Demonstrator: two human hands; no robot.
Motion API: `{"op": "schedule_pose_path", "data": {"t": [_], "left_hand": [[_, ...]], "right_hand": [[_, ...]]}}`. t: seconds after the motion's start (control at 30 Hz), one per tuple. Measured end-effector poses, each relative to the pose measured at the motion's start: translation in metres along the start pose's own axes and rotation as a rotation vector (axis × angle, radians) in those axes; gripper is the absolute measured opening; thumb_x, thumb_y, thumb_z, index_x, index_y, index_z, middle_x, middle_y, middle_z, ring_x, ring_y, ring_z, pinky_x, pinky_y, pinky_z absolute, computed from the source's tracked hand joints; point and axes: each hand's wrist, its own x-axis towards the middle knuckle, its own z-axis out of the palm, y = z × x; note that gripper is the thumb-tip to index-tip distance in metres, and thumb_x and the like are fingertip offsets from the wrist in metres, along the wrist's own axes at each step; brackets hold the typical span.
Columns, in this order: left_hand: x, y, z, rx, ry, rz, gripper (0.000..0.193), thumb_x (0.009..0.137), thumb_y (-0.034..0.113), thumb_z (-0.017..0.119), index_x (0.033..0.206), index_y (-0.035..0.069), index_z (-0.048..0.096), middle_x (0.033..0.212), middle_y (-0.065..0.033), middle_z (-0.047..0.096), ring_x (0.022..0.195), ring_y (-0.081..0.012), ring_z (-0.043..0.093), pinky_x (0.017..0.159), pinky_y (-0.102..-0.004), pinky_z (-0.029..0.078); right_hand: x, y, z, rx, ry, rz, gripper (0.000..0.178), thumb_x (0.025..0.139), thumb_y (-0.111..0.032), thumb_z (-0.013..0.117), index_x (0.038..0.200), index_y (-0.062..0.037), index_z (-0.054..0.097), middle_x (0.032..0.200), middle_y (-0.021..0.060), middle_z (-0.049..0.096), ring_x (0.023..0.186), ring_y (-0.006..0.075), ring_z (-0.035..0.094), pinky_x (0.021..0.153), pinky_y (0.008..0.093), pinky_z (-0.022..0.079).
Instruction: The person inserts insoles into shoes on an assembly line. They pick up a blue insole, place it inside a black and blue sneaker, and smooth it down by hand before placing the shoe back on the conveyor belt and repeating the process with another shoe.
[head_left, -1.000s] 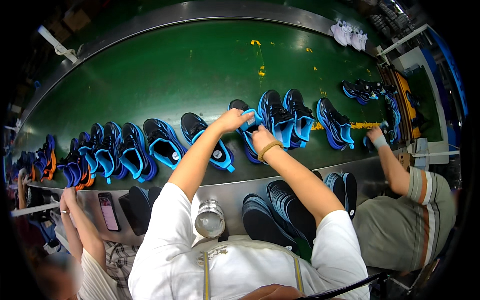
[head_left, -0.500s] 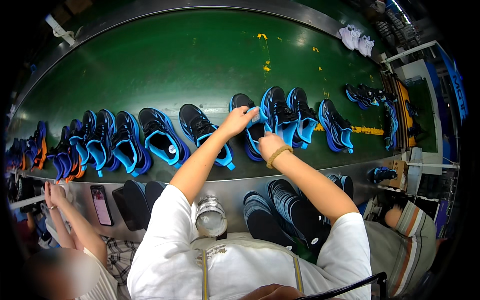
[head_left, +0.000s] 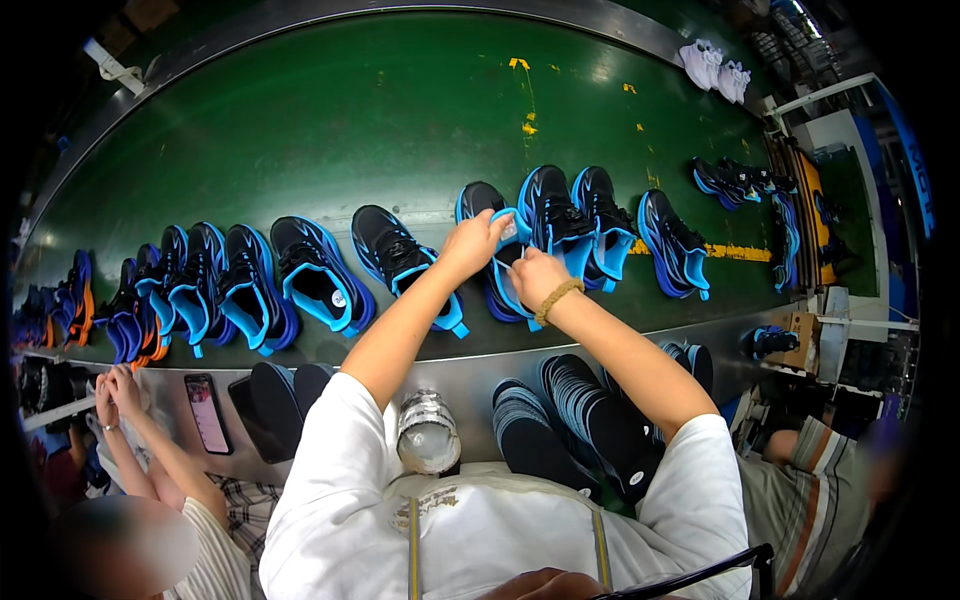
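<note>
A black sneaker with bright blue trim (head_left: 481,199) lies toe-away on the green belt, in front of me. My left hand (head_left: 474,246) pinches its blue-lined tongue (head_left: 513,228), folding it up so that a pale label shows. Over the shoe's opening is my right hand (head_left: 540,277), a braided band on its wrist. Its fingers are closed together near the lining; what they hold, if anything, is too small to make out. Right beside this shoe stand two matching sneakers (head_left: 550,205), close together. Another matching sneaker (head_left: 385,238) sits left of it, partly behind my left forearm.
More sneakers (head_left: 245,265) line the green belt (head_left: 330,130) leftward, and one (head_left: 670,240) stands to the right. Along the metal ledge (head_left: 480,368) are stacked black insoles (head_left: 600,415), a clear jar (head_left: 428,435) and a phone (head_left: 207,412). A co-worker's hands (head_left: 120,395) are at left.
My right hand has moved slightly up and left, from the sneaker's collar edge to over its opening. My left hand keeps its pinch on the tongue.
</note>
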Motion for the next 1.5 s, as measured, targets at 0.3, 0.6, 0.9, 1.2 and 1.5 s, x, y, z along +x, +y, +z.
{"op": "schedule_pose_path", "data": {"t": [0.3, 0.6, 0.9, 1.2, 1.5], "left_hand": [[-0.004, 0.001, 0.000, 0.023, -0.012, 0.035, 0.043, 0.082, 0.040, 0.040, 0.086, -0.001, 0.052, 0.074, -0.0256, 0.055, 0.074, -0.0406, 0.052, 0.063, -0.0423, 0.041], [-0.006, -0.001, -0.001, 0.040, -0.045, 0.042, 0.039, 0.082, 0.039, 0.041, 0.090, 0.002, 0.053, 0.077, -0.0228, 0.056, 0.076, -0.0385, 0.053, 0.064, -0.0404, 0.042], [0.001, -0.018, 0.011, -0.127, -0.001, 0.133, 0.040, 0.081, 0.041, 0.044, 0.086, 0.001, 0.051, 0.075, -0.0221, 0.055, 0.074, -0.0376, 0.053, 0.063, -0.0398, 0.042], [0.002, 0.001, 0.008, -0.102, -0.070, 0.108, 0.045, 0.080, 0.047, 0.042, 0.086, 0.002, 0.048, 0.078, -0.0239, 0.055, 0.076, -0.0393, 0.052, 0.066, -0.0441, 0.040], [-0.007, -0.004, 0.010, 0.154, 0.313, 0.139, 0.040, 0.076, 0.034, 0.052, 0.099, 0.005, 0.038, 0.075, -0.0177, 0.054, 0.070, -0.0353, 0.054, 0.059, -0.0418, 0.042]], "right_hand": [[0.022, 0.003, 0.039, -0.190, -0.010, 0.016, 0.017, 0.075, -0.011, 0.044, 0.075, -0.0012, 0.057, 0.085, 0.0139, 0.053, 0.082, 0.0265, 0.053, 0.068, 0.0349, 0.046], [0.028, -0.001, 0.024, -0.186, -0.379, 0.103, 0.028, 0.081, -0.018, 0.033, 0.095, -0.0037, 0.053, 0.103, 0.0182, 0.050, 0.096, 0.0292, 0.047, 0.083, 0.0349, 0.037], [0.032, 0.002, 0.013, -0.429, -0.704, -0.054, 0.035, 0.082, -0.023, 0.037, 0.110, -0.0045, 0.047, 0.119, 0.0177, 0.038, 0.109, 0.0308, 0.038, 0.091, 0.0379, 0.031], [0.078, 0.090, 0.115, -0.578, -0.714, -0.152, 0.042, 0.078, -0.018, 0.039, 0.117, -0.0038, 0.043, 0.128, 0.0160, 0.032, 0.120, 0.0228, 0.028, 0.096, 0.0378, 0.025], [0.027, -0.005, -0.017, -0.523, -0.799, -0.405, 0.029, 0.080, -0.020, 0.032, 0.095, -0.0067, 0.053, 0.100, 0.0160, 0.054, 0.102, 0.0242, 0.047, 0.099, 0.0414, 0.017]]}}
